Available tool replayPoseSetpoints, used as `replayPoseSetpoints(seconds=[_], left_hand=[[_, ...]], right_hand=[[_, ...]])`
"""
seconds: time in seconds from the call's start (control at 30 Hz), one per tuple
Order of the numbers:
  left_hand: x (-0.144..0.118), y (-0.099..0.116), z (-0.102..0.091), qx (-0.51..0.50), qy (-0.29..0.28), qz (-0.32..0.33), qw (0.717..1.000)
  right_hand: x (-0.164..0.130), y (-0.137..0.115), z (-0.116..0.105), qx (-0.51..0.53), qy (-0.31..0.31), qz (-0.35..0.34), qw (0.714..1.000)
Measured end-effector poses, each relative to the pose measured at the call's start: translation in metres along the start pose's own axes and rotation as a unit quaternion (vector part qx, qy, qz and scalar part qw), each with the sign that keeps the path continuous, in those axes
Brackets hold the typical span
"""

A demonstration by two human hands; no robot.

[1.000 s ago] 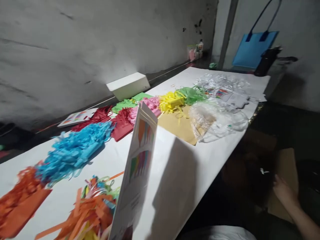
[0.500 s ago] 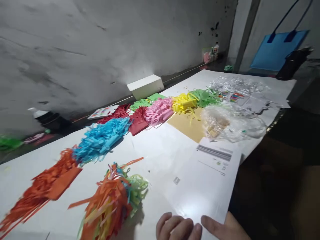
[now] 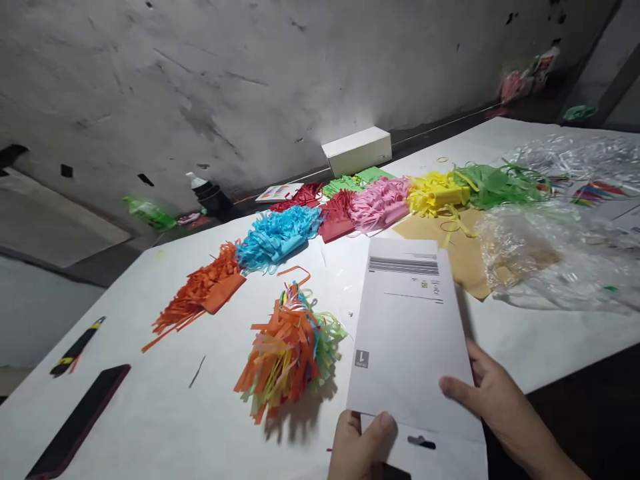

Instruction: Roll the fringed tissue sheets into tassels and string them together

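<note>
Both hands hold a flat white cardboard package (image 3: pixel 405 353) with grey stripes, small print and a hang slot near its lower end. My left hand (image 3: pixel 357 443) grips the bottom edge, thumb on top. On the right edge, my right hand (image 3: pixel 493 393) has its thumb on the face and its fingers mostly hidden beneath. Left of the package lies a bundle of multicoloured paper strips (image 3: pixel 287 357), mainly orange with green, yellow and blue. A dark piece (image 3: pixel 395 472) shows by my left hand; I cannot make out what it is.
Fringed paper bundles in orange (image 3: pixel 200 287), blue (image 3: pixel 280 233), red (image 3: pixel 337 217), pink (image 3: pixel 380 203), yellow (image 3: pixel 437 193) and green (image 3: pixel 503 187) line the white table. Clear plastic bags (image 3: pixel 545 257) lie right, a phone-like dark slab (image 3: pixel 80 420) and cutter (image 3: pixel 77 347) left. A white box (image 3: pixel 357 150) stands behind.
The package has come up off the table and now tilts towards me between both hands. My view has turned left, bringing the cutter and dark slab into sight.
</note>
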State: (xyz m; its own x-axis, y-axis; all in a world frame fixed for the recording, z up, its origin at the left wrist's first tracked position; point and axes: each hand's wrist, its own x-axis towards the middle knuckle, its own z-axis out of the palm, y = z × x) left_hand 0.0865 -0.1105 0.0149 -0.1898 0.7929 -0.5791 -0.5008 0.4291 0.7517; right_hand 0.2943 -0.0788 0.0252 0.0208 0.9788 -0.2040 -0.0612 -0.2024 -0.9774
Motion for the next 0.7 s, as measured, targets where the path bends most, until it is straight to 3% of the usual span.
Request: replayPoseSetpoints(seconds=[0.03,0.07,0.1,0.13,0.2,0.27,0.37,0.43,0.6,0.7], left_hand=[[0.0,-0.003,0.003,-0.001,0.003,-0.001,1.0],[0.001,-0.004,0.006,-0.002,0.004,0.006,1.0],[0.001,-0.006,0.009,-0.001,0.002,0.015,1.0],[0.001,-0.007,0.011,0.0,0.0,0.023,1.0],[0.002,-0.008,0.012,0.011,-0.011,0.039,0.999],[0.003,-0.008,0.011,0.033,-0.032,0.054,0.998],[0.003,-0.008,0.007,0.068,-0.058,0.064,0.994],[0.002,-0.007,0.004,0.083,-0.067,0.075,0.991],[-0.005,-0.004,0.006,0.159,-0.065,0.127,0.977],[-0.005,-0.006,0.008,0.179,-0.047,0.132,0.974]], right_hand=[[0.001,0.002,0.0,-0.078,0.104,-0.082,0.988],[0.0,0.004,0.001,-0.159,0.189,-0.185,0.951],[-0.001,0.004,0.002,-0.23,0.221,-0.285,0.904],[-0.003,0.003,0.004,-0.285,0.194,-0.366,0.864],[-0.008,-0.001,0.011,-0.331,0.042,-0.447,0.83],[-0.009,-0.003,0.02,-0.321,-0.069,-0.433,0.839],[-0.006,-0.002,0.03,-0.294,-0.088,-0.39,0.868],[-0.004,0.0,0.034,-0.279,-0.091,-0.393,0.871],[-0.007,0.002,0.041,-0.23,-0.037,-0.421,0.877],[-0.013,0.014,0.021,-0.202,0.036,-0.363,0.909]])
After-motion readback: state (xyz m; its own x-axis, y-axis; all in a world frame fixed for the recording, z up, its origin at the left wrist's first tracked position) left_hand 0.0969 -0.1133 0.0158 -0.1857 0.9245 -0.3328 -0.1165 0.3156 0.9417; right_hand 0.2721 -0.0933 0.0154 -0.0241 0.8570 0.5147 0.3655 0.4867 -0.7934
